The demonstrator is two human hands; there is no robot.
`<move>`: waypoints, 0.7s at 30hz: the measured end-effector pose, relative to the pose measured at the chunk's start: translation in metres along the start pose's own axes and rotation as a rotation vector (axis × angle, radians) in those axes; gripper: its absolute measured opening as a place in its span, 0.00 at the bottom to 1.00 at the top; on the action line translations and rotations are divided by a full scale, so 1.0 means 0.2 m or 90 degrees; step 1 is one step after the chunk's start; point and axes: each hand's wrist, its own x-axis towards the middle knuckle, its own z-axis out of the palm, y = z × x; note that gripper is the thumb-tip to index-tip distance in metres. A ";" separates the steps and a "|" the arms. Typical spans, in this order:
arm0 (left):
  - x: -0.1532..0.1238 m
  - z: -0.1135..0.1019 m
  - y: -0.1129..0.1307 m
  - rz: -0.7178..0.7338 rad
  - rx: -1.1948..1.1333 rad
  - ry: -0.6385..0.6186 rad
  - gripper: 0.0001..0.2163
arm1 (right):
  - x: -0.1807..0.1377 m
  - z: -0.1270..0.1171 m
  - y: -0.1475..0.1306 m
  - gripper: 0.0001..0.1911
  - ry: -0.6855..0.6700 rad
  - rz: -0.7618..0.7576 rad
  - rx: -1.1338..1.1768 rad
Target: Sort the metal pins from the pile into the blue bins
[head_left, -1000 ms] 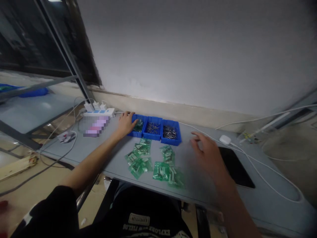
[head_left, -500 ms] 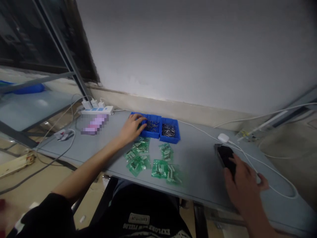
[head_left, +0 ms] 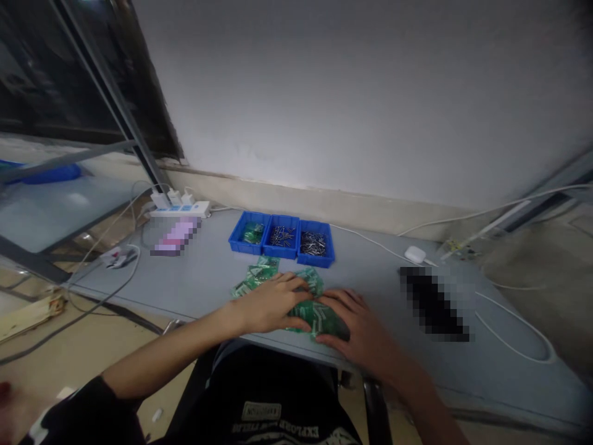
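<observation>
Small green plastic packets [head_left: 252,278] with metal pieces inside lie in a loose pile near the front edge of the table. My left hand [head_left: 278,304] rests over the pile, its fingers spread and touching the packets. From the other side, my right hand [head_left: 349,316] reaches in with curved, parted fingers against the right-hand packets [head_left: 319,316]. Both hands hide part of the pile. Behind it stand three blue bins in a row: the left bin [head_left: 237,238] has green packets in it, while the middle bin [head_left: 281,252] and right bin [head_left: 317,261] hold small metal parts.
A pixelated dark object [head_left: 433,306] lies at right, near a white earbud case [head_left: 415,254] and a looping white cable [head_left: 519,353]. To the left are a power strip [head_left: 199,209] with chargers and a pink-purple blurred item [head_left: 176,236]. A wall rises behind the table.
My left hand has come from the left blue bin to the packets, uncovering that bin. My right hand has left the dark object at right and moved left to the packets.
</observation>
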 end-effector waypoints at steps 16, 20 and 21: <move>0.01 0.10 0.19 0.070 0.064 0.067 0.33 | -0.33 -0.13 0.44 0.41 0.152 0.570 -0.373; 0.03 0.10 0.21 0.078 0.088 0.067 0.22 | -0.34 -0.13 0.44 0.41 0.199 0.555 -0.372; 0.03 0.10 0.21 0.080 0.089 0.073 0.17 | -0.33 -0.13 0.42 0.41 0.223 0.534 -0.372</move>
